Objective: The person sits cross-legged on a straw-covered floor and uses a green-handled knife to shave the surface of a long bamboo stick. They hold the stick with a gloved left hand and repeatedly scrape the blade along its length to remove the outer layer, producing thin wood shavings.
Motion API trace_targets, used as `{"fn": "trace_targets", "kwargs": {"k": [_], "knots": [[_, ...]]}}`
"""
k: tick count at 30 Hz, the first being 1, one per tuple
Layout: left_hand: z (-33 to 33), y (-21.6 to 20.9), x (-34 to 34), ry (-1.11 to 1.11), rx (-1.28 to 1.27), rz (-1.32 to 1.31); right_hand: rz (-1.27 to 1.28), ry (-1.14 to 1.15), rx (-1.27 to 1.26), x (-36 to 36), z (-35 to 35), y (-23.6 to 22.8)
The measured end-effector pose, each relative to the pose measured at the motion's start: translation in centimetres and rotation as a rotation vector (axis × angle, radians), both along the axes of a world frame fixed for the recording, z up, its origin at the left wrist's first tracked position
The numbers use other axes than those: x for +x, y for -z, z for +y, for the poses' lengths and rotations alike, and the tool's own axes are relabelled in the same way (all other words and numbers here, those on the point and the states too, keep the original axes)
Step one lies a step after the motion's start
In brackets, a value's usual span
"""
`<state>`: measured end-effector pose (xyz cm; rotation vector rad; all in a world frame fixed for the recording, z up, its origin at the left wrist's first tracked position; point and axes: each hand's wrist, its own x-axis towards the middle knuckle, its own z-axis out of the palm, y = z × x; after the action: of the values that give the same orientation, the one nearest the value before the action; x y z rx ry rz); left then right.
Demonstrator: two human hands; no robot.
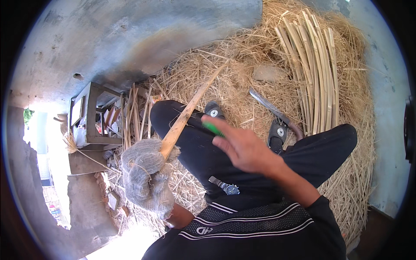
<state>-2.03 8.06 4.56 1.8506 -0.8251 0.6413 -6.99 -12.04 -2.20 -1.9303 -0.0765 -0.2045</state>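
Observation:
My left hand (147,177), in a grey knitted glove, is wrapped round the thick end of a bamboo strip (187,112). The strip slants up and away over my left knee and tapers to a point above the straw. My right hand (249,149) is bare and closed on a green-handled tool (212,128), held close to the strip's right side. Motion blurs the tool, and its working end is hard to make out against my dark trousers. A wristwatch (232,190) with a metal band lies on my lap.
Past my right shoe (277,132) a curved blade with a brown handle (271,106) rests on straw (234,93). A bundle of split bamboo strips (318,78) lies at the far right. On the left stands a wooden frame (91,115) with scraps inside, beside a wall.

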Motion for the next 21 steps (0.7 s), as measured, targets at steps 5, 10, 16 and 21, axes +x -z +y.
{"fn": "trace_targets", "kwargs": {"k": [5, 10, 16, 21], "knots": [[0.8, 0.1, 0.5, -0.032, 0.139, -0.081, -0.235, 0.079, -0.009, -1.8, 4.0, -1.7], [1.5, 1.0, 0.5, -0.094, 0.074, -0.023, -0.124, 0.142, -0.085, -0.6, 4.0, -1.8], [0.7, 0.4, 1.6, 0.038, 0.053, -0.119, -0.138, 0.181, -0.036, 0.2, 4.7, -0.8], [0.7, 0.5, 0.8, 0.022, -0.049, -0.001, -0.128, 0.148, -0.101, 0.7, 4.0, -1.2]]}}
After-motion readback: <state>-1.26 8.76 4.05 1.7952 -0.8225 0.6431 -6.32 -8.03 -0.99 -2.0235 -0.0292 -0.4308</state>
